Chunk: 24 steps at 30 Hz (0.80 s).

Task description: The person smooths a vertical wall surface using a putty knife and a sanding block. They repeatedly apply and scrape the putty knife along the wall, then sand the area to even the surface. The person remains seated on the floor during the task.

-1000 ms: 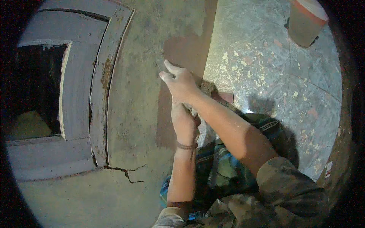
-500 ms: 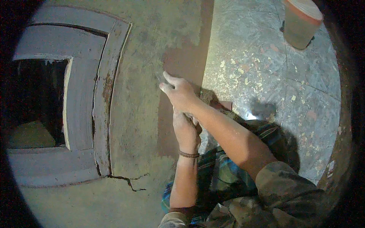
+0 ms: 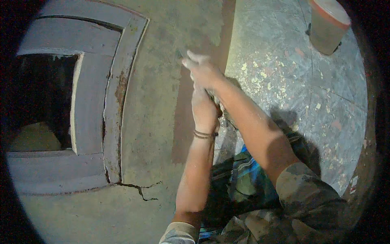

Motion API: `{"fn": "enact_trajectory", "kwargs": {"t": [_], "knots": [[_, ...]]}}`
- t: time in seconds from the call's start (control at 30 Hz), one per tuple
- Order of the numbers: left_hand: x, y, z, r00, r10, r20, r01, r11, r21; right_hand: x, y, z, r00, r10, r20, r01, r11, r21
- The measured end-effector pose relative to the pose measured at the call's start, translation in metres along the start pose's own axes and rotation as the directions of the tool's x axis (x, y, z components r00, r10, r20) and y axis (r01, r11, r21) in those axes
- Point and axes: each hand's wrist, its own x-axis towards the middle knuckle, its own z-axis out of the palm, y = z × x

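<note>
My right hand (image 3: 205, 73), dusted with white and blurred, is up against the wall (image 3: 152, 105) where a brown painted band (image 3: 187, 118) meets bare grey-green plaster. Between its thumb and fingers is a thin, flat piece (image 3: 181, 54) like a scraper blade, too smeared to name for sure. Just below, my left hand (image 3: 205, 110), also dusty and with a cord at the wrist, touches the heel of the right hand. Its fingers look curled, but most of them are hidden, and what they grip does not show.
A weathered grey wooden frame (image 3: 91, 101) with a dark opening fills the left; a crack (image 3: 140, 191) runs from its lower corner. Pale flakes (image 3: 260, 73) litter the grey floor (image 3: 325, 110) on the right. A tub (image 3: 327, 32) with an orange rim stands at the far right.
Both hands have moved together up along the wall, slightly to the right. The view has shifted a little, and the thin piece stays in the right hand.
</note>
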Motion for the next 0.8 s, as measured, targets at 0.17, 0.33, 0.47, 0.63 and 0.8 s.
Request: {"fn": "enact_trajectory", "kwargs": {"t": [0.17, 0.33, 0.47, 0.63, 0.8], "knots": [[-0.013, -0.008, 0.001, 0.998, -0.036, -0.053, 0.035, 0.999, -0.021, -0.004, 0.009, 0.01, 0.899, -0.418, -0.127, 0.362, 0.875, -0.321], [-0.012, -0.017, 0.01, 0.989, 0.125, -0.081, -0.118, 0.989, 0.085, -0.005, 0.0, -0.004, 0.999, -0.04, -0.003, 0.039, 0.992, -0.123], [0.007, -0.027, 0.01, 0.99, 0.131, -0.041, -0.131, 0.991, 0.022, 0.009, 0.001, -0.004, 0.997, -0.061, -0.055, 0.054, 0.992, -0.117], [0.014, -0.047, 0.025, 0.987, 0.144, -0.066, -0.134, 0.981, 0.138, -0.002, 0.012, -0.011, 0.999, 0.034, -0.001, -0.034, 0.999, 0.019], [-0.084, -0.085, 0.0, 0.999, 0.032, -0.029, -0.029, 0.994, 0.104, -0.084, 0.012, 0.023, 0.999, 0.019, 0.049, 0.001, 0.926, -0.378]]}}
